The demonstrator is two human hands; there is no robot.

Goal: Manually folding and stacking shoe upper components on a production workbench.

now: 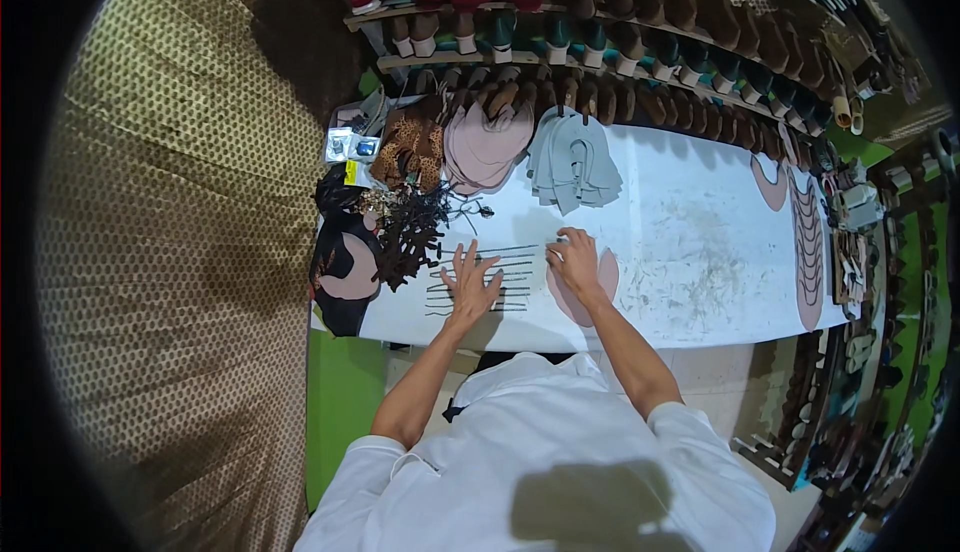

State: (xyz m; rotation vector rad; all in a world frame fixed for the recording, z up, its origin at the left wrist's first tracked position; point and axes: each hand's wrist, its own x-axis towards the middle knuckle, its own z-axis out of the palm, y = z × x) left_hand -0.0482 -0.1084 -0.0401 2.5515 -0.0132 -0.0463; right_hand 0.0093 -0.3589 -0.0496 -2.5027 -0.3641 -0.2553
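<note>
My left hand (470,285) lies over a row of thin dark strips (516,274) set side by side on the white tabletop (680,252). Its fingers are spread, and they cover part of the strips. To the right, my right hand (574,264) hovers at or just above the table, its fingers bent and somewhat apart. I see nothing held in it. Beneath that hand and wrist is a pink oval shoe piece (608,277), partly covered. A tangled heap of dark strips (405,242) sits left of my left hand.
Stacks of pink pieces (485,152), grey pieces (575,167) and leopard-print pieces (405,147) line the back. Overlapping pink pieces (808,252) run along the right edge. Shelves of shoes (640,52) rise behind the table. A patterned curtain (190,252) hangs at left.
</note>
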